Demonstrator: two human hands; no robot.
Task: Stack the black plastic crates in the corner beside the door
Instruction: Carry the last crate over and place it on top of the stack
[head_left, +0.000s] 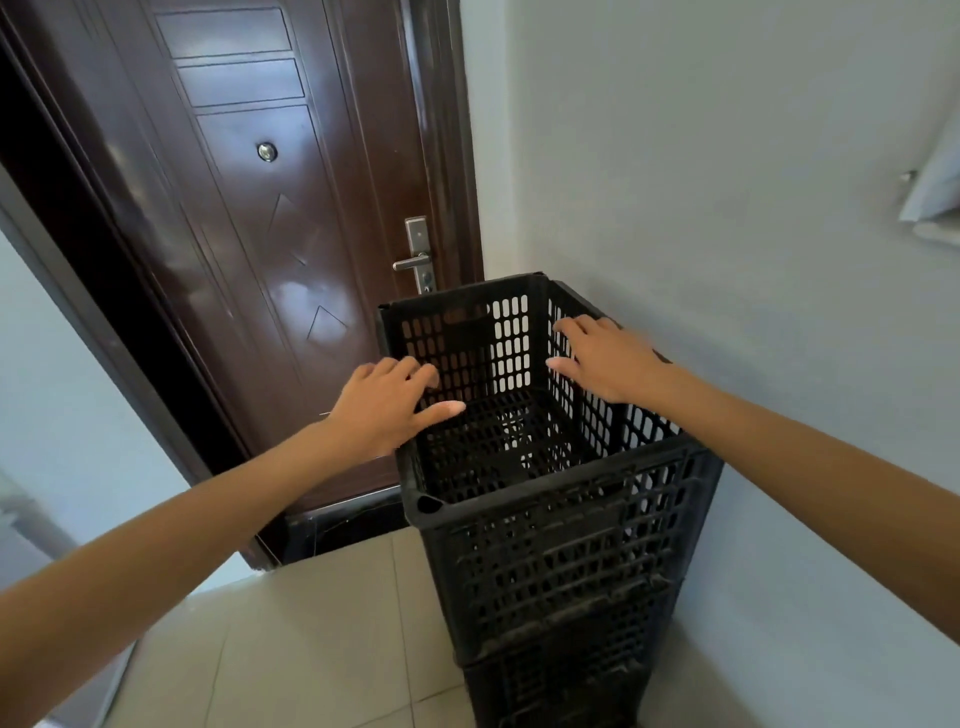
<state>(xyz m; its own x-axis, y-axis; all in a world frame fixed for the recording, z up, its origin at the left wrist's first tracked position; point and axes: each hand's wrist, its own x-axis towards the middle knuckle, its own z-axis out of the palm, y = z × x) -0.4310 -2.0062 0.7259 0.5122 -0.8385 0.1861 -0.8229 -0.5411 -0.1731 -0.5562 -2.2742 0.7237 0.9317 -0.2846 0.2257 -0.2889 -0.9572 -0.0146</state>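
I noted the stack of black crates (561, 571) just below and between both hands, left hand (387, 402) and right hand (608, 358) released, fingers spread over its top rims, brown door (249, 208) beyond the left hand, wall (727, 156) beside the right

No text, label, brand, number or sign could be read anywhere, neither on the black crates (545, 545), the brown door (249, 234), nor the grey wall (727, 208).

Lower crate (561, 696), base beyond bottom edge; pale object (935, 192) cropped right.
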